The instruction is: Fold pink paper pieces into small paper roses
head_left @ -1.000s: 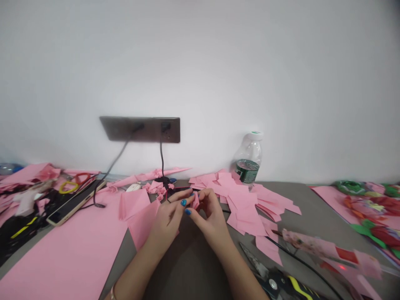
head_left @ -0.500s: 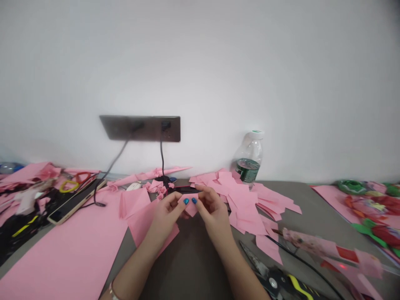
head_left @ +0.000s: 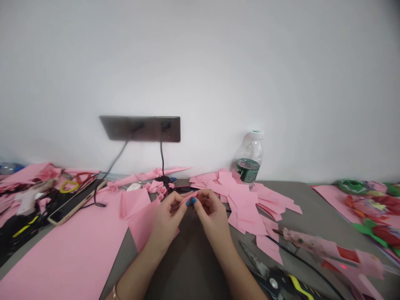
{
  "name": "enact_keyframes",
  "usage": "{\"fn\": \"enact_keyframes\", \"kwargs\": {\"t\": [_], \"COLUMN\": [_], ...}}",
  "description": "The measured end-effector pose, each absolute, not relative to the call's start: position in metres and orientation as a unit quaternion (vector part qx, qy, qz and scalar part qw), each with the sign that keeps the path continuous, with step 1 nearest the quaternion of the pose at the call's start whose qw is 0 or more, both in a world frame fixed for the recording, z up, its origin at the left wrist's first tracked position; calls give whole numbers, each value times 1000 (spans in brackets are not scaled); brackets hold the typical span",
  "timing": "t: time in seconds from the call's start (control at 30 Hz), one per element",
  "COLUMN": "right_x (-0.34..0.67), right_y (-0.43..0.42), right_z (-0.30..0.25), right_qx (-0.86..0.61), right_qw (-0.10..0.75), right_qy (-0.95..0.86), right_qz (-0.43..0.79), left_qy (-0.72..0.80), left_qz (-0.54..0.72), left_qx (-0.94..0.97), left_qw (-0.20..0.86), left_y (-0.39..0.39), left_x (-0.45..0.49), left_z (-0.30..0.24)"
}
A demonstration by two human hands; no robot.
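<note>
Between both thumbs and fingertips I pinch a small piece of pink paper, mostly covered by my fingers. My left hand closes on its left side and my right hand on its right, the two thumbs nearly touching. Just behind and left of my hands lie small crumpled pink paper bits. Cut pink paper pieces spread in a loose heap to the right. Folded pink sheets rest beside my left wrist.
A large pink sheet, a phone and cables are at left. A water bottle stands against the wall under a socket panel. Pliers-like shears, a pink-wrapped glue gun and paper flowers are at right.
The small paper showed its flat face with a point downward; now it is folded or tipped, with just a thin strip visible. My thumbs have come closer together.
</note>
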State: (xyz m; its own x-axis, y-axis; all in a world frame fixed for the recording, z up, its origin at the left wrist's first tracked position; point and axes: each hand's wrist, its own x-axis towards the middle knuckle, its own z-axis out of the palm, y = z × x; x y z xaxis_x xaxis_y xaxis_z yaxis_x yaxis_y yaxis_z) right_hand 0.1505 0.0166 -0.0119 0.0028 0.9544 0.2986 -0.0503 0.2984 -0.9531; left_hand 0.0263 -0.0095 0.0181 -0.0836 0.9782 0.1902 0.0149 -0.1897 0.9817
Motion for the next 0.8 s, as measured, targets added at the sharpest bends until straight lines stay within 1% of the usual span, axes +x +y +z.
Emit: {"fn": "enact_keyframes", "kwargs": {"t": [0.17, 0.37, 0.5, 0.63, 0.8], "right_x": [153, 154, 155, 155, 154], "right_y": [17, 18, 17, 17, 17], "right_z": [-11, -11, -7, -4, -5], "right_qx": [-389, -357, -341, -330, -334], "right_qw": [590, 604, 593, 584, 589], "right_qy": [-578, -581, -603, -626, -619], "right_qz": [408, 412, 410, 397, 397], "left_qy": [493, 496, 491, 494, 464], "left_qz": [578, 579, 582, 606, 618], "left_qx": [513, 484, 472, 416, 377], "left_qw": [400, 429, 444, 466, 511], "left_y": [-9, -9, -5, -2, -2], "left_x": [25, 25, 20, 17, 19], "left_z": [18, 20, 11, 1, 2]}}
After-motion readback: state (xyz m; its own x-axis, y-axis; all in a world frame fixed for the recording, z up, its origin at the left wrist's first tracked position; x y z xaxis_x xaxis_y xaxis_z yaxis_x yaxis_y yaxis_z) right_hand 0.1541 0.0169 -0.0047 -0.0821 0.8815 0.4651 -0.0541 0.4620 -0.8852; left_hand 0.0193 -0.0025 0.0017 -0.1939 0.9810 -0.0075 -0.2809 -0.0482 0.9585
